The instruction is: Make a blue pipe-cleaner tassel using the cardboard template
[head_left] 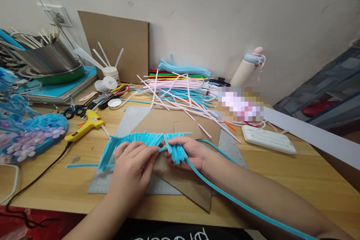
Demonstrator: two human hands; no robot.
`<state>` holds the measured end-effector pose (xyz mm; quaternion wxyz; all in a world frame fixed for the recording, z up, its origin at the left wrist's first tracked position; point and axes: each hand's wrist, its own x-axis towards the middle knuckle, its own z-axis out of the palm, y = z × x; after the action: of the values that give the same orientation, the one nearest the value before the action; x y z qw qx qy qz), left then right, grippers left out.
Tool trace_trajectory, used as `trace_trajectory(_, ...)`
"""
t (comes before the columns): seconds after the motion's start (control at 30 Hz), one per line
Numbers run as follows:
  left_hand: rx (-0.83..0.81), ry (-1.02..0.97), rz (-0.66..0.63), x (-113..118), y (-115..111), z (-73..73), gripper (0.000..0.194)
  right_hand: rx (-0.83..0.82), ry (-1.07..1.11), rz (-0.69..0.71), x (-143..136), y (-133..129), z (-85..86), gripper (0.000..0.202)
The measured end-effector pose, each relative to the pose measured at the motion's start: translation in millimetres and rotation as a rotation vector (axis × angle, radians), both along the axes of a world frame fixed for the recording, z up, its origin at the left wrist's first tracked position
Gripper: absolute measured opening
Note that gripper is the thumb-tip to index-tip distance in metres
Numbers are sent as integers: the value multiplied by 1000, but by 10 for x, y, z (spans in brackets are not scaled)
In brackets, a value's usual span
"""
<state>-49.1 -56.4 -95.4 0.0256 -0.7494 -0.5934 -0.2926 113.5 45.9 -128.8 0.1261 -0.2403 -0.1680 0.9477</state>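
A long band of blue pipe cleaners (137, 138), bent into tight folds side by side, spans the space between my hands. My left hand (137, 161) is closed, its thumb and fingertips pinching a blue strand at the band's middle. My right hand (194, 152) wraps round the folded bunch at the band's right end, thumb on top. From that bunch a loose blue strand (239, 195) trails down to the lower right. Beneath my hands lie a piece of brown cardboard (194, 191) and a grey cutting mat (98, 185).
A yellow glue gun (84, 125), black-handled scissors (74, 110) and a blue flower piece (36, 135) lie to the left. Pink and blue pipe cleaners (180, 90) pile up at the back. A white power bank (268, 139) and a bottle (244, 69) are at the right.
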Motion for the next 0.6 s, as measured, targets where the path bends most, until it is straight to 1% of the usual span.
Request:
trace_trajectory(0.17, -25, -4, -19, 35, 8, -3, 16, -3, 26, 5, -10, -1, -23, 12)
trace_trajectory(0.3, -24, -27, -1, 71, 7, -19, 17, 44, -49, -8, -32, -18, -30, 10)
trace_trajectory(0.43, -72, -124, -15, 107, 5, -3, 27, 78, -60, -43, -43, -45, -4, 14)
trace_trajectory(0.5, -99, -157, -12, 130, 12, 18, 21, 81, -42, -40, -48, -62, 5, 19)
trace_trajectory(0.6, -108, -88, 35, 165, 37, 48, 12, 83, -33, -53, -64, -93, 15, 24)
